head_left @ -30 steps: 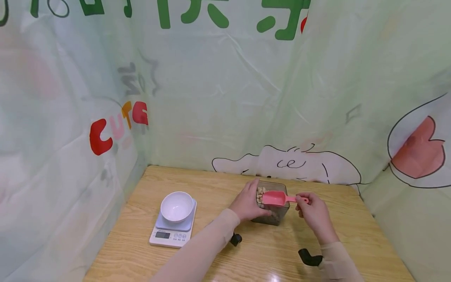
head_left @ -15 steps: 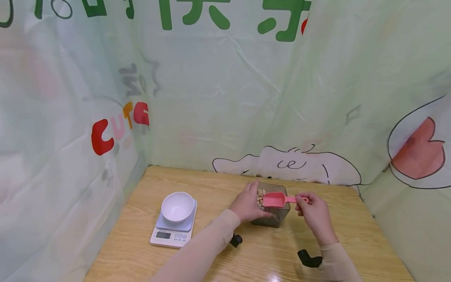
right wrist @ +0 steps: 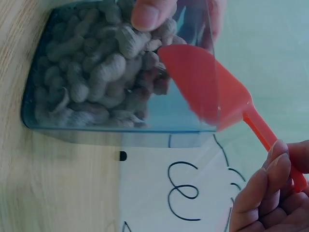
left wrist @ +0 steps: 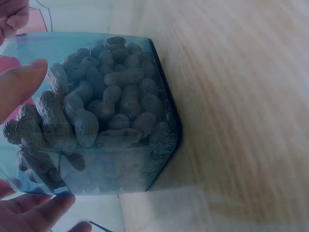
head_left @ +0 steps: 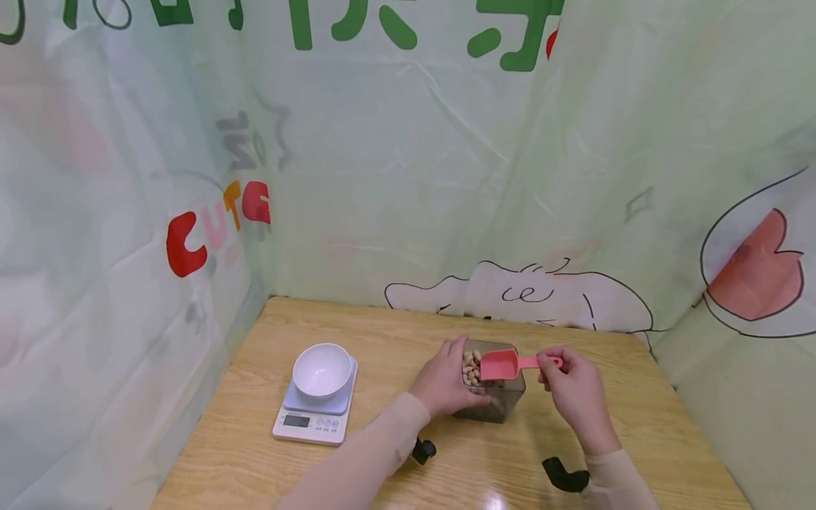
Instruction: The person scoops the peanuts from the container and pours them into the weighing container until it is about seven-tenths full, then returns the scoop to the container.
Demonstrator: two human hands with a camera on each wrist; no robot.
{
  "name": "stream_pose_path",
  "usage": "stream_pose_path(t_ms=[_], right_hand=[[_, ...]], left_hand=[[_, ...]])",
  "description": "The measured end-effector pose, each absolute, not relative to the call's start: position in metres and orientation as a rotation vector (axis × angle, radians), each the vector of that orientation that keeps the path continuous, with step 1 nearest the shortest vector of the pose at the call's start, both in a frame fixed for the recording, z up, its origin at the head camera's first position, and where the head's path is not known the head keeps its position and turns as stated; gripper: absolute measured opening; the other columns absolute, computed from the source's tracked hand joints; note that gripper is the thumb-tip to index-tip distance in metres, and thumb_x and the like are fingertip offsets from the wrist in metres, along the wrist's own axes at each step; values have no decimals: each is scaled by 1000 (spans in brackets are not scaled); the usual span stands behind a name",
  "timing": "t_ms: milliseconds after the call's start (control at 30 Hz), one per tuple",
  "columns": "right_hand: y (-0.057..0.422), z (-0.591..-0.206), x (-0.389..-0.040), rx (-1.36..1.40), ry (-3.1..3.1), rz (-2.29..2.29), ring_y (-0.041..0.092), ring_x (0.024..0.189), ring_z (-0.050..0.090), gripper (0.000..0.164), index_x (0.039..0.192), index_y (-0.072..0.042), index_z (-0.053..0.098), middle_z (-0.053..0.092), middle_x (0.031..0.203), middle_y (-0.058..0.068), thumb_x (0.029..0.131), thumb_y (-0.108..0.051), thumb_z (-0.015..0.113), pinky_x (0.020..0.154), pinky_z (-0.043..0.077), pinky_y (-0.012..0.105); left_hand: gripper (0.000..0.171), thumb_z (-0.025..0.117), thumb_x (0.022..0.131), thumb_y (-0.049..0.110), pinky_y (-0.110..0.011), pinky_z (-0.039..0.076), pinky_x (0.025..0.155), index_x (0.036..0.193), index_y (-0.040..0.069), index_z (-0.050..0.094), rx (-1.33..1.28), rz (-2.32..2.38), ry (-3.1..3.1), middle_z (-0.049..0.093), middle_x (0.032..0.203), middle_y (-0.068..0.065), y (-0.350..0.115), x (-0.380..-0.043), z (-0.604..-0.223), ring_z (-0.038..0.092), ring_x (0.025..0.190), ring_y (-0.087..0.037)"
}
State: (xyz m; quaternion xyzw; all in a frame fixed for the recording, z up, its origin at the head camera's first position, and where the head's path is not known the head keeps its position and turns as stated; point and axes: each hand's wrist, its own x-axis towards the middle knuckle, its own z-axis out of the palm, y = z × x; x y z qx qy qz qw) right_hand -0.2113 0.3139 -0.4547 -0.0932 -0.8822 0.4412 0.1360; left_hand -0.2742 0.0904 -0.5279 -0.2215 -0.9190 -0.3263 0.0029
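Note:
A clear grey plastic container (head_left: 496, 409), partly filled with unshelled peanuts (head_left: 471, 368), stands on the table. My left hand (head_left: 446, 382) grips its left side, thumb on the near wall and fingers on the far one. The right hand (head_left: 576, 389) pinches the handle end of a pink scoop (head_left: 500, 365). In the right wrist view, the scoop's blade (right wrist: 207, 87) reaches into the container's mouth, its tip by the peanuts (right wrist: 104, 72). No peanuts show in the scoop in the head view. Through the wall in the left wrist view, peanuts (left wrist: 118, 101) lie heaped.
On the left, a white bowl (head_left: 322, 370) sits on a white kitchen scale (head_left: 312, 427), whose display is too small to read. Printed curtains (head_left: 395, 177) hang along the table's back and sides. Black wrist mounts (head_left: 564, 476) stick out by both wrists.
The container has shifted slightly toward me, with the left hand still on it. The scoop has moved a little right and nearer, showing more of the peanuts. Bowl and scale stay put.

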Motion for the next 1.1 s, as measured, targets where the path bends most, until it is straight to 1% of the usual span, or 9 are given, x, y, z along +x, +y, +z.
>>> stream_pose_path(t_ms=[200, 300, 467, 633, 700, 767, 867, 967, 1100], right_hand=[[307, -452, -201, -165, -2534, 1046, 9, 61, 56, 21, 113, -3, 75, 72, 80, 9, 108, -21, 66, 50, 46, 26], [303, -454, -198, -62, -2502, 907, 7, 56, 52, 15, 109, -3, 77, 72, 76, 6, 105, -15, 70, 46, 42, 26], [298, -456, -197, 131, -2437, 688, 1, 51, 43, 4, 102, -2, 76, 68, 70, 3, 98, -4, 76, 43, 37, 24], [296, -456, -197, 334, -2374, 541, -1, 52, 37, 12, 95, -3, 75, 66, 70, 2, 89, 5, 82, 46, 36, 22], [295, -455, -196, 368, -2377, 526, -1, 52, 37, 13, 94, -2, 75, 66, 70, 2, 87, 6, 82, 47, 37, 22], [293, -452, -196, 347, -2414, 546, 0, 52, 39, 10, 95, -2, 75, 67, 70, 2, 90, 5, 80, 47, 37, 22], [290, -445, -196, 230, -2524, 662, 4, 53, 45, 3, 99, -1, 76, 70, 72, 5, 98, -2, 74, 46, 37, 24], [288, -435, -196, 38, -2626, 815, 10, 54, 50, 15, 103, 0, 76, 72, 73, 7, 105, -10, 66, 46, 37, 25], [289, -426, -196, -204, -2685, 964, 16, 52, 48, 23, 107, 1, 76, 73, 73, 6, 108, -15, 59, 45, 37, 28]], left_hand=[[126, 95, 72, 64, -37, 56, 113, 170, 19, 28, -683, -1039, -2859, 54, 156, -4, 84, -261, -528, 64, 131, -18], [127, 96, 71, 64, -37, 56, 112, 169, 19, 29, -674, -1033, -2854, 55, 154, -3, 83, -258, -532, 65, 130, -18], [126, 96, 71, 62, -37, 56, 114, 168, 16, 30, -691, -983, -2844, 54, 158, -6, 80, -252, -532, 64, 133, -21], [124, 96, 73, 60, -38, 56, 114, 168, 15, 30, -704, -987, -2857, 52, 161, -7, 78, -248, -526, 64, 135, -22], [123, 96, 74, 59, -38, 56, 113, 168, 14, 31, -715, -1002, -2859, 53, 159, -7, 77, -248, -525, 65, 133, -22], [122, 97, 74, 58, -38, 57, 112, 167, 13, 32, -719, -1010, -2852, 54, 157, -8, 76, -247, -525, 66, 131, -22], [122, 97, 73, 57, -39, 58, 111, 166, 12, 32, -718, -1016, -2835, 56, 154, -8, 74, -248, -524, 67, 128, -23], [123, 98, 72, 56, -40, 57, 112, 166, 12, 32, -723, -1018, -2828, 56, 154, -9, 73, -248, -523, 66, 129, -23], [124, 98, 71, 56, -39, 57, 111, 166, 11, 32, -741, -1027, -2822, 56, 154, -9, 75, -248, -525, 67, 128, -23]])
